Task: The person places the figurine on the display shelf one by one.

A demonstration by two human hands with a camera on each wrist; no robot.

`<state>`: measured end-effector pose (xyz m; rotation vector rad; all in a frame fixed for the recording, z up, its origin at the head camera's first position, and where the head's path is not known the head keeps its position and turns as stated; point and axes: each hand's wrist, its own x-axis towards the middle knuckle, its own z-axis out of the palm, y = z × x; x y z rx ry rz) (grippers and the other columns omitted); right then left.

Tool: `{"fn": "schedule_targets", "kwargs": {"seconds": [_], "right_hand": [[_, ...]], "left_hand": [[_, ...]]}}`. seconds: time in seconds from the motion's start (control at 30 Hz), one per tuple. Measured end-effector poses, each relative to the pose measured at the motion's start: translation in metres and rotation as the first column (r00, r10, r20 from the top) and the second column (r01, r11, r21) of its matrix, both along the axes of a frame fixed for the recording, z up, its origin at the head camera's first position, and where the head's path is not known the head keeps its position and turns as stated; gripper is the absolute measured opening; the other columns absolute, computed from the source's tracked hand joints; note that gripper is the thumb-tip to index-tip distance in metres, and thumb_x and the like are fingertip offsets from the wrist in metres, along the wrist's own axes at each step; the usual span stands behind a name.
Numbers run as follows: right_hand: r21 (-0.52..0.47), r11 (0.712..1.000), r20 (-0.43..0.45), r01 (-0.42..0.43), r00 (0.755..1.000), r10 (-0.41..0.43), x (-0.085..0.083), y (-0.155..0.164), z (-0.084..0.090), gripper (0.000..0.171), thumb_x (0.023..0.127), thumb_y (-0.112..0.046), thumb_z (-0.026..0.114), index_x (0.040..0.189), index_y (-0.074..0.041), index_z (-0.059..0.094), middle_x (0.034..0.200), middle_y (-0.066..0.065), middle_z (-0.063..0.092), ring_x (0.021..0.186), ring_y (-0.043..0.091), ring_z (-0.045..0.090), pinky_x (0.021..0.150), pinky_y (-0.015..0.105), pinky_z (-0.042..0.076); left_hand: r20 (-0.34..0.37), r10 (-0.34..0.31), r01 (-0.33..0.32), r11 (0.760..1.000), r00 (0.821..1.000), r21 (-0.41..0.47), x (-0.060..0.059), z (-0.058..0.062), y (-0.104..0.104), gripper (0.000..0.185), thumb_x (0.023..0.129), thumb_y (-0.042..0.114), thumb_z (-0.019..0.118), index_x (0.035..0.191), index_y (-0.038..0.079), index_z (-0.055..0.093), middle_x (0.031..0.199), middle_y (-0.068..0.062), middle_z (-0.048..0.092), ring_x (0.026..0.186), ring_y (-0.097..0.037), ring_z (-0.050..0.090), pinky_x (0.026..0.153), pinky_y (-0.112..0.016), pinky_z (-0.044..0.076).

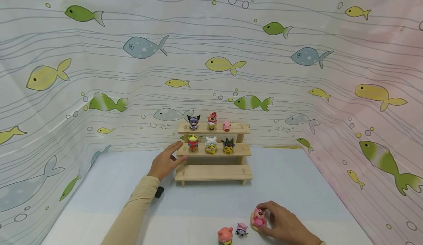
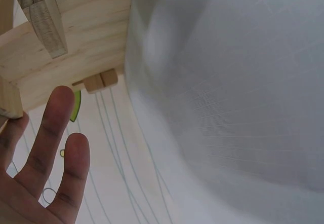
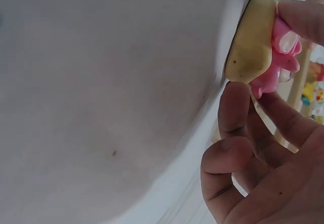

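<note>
Fish-print curtains wrap around us on three sides, and down on the pale blue surface (image 1: 297, 179) sits a three-step wooden stand (image 1: 213, 172). Its top two steps carry six little figures; the lowest step is bare.

Our right hand (image 1: 281, 223) is at the near edge, thumb and fingers closing round the pink figure on a tan base (image 1: 259, 218). From the right wrist view, that grip is a pinch: one fingertip on top of the figure, another against the rim of the base, which looks tipped up off the surface. Just beside it stand a small purple figure (image 1: 242, 230) and a round pink one (image 1: 225, 235).

Our left hand (image 1: 164, 162) reaches forward with the arm stretched out, fingers straight and relaxed against the left end of the stand's middle step, holding nothing.

To do this well, we judge, keep the pinch low on the base, not on the soft-looking head, lift straight so the neighbours stay put, and let the left hand brace the stand.
</note>
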<state>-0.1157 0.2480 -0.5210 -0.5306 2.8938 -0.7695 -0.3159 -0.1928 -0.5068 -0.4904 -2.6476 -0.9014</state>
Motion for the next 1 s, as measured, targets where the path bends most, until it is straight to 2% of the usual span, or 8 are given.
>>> {"fn": "schedule_targets", "kwargs": {"seconds": [0.2,0.6,0.8,1.0], "right_hand": [[0.009,1.0,-0.009,0.024,1.0,-0.023,-0.002,-0.003,-0.001,0.058,0.08,-0.061,0.079,0.124,-0.025,0.065,0.101,-0.017,0.056,0.077,-0.001,0.047,0.059,0.022,0.041],[0.055,0.998,-0.011,0.009,1.0,-0.009,-0.01,-0.009,0.001,0.063,0.078,-0.064,0.079,0.125,-0.023,0.067,0.099,-0.016,0.055,0.073,0.0,0.046,0.056,0.022,0.04],[0.054,0.999,-0.036,-0.008,0.999,0.01,-0.016,-0.011,0.002,0.06,0.079,-0.061,0.08,0.125,-0.024,0.068,0.097,-0.016,0.055,0.072,0.0,0.047,0.055,0.021,0.04],[0.034,0.999,-0.11,-0.032,0.993,0.036,-0.023,-0.01,0.0,0.059,0.079,-0.058,0.081,0.125,-0.024,0.067,0.097,-0.017,0.056,0.074,0.001,0.049,0.056,0.021,0.039]], "left_hand": [[0.003,0.002,-0.002,1.0,1.0,0.014,0.001,0.0,0.0,0.071,0.09,0.052,0.074,0.15,0.02,0.054,0.153,-0.001,0.05,0.079,-0.013,0.064,0.06,-0.031,0.049],[0.005,-0.014,0.014,1.0,1.0,0.021,0.001,0.001,-0.001,0.073,0.09,0.058,0.071,0.15,0.02,0.053,0.153,0.0,0.05,0.078,-0.011,0.064,0.06,-0.031,0.049],[0.008,-0.009,0.008,1.0,1.0,0.016,0.002,0.003,-0.001,0.074,0.09,0.06,0.069,0.15,0.02,0.053,0.153,0.001,0.049,0.079,-0.012,0.064,0.061,-0.031,0.049],[0.012,-0.013,0.012,1.0,1.0,0.017,0.002,0.002,-0.001,0.073,0.091,0.06,0.069,0.15,0.021,0.052,0.154,0.001,0.049,0.079,-0.012,0.064,0.062,-0.032,0.05]]}}
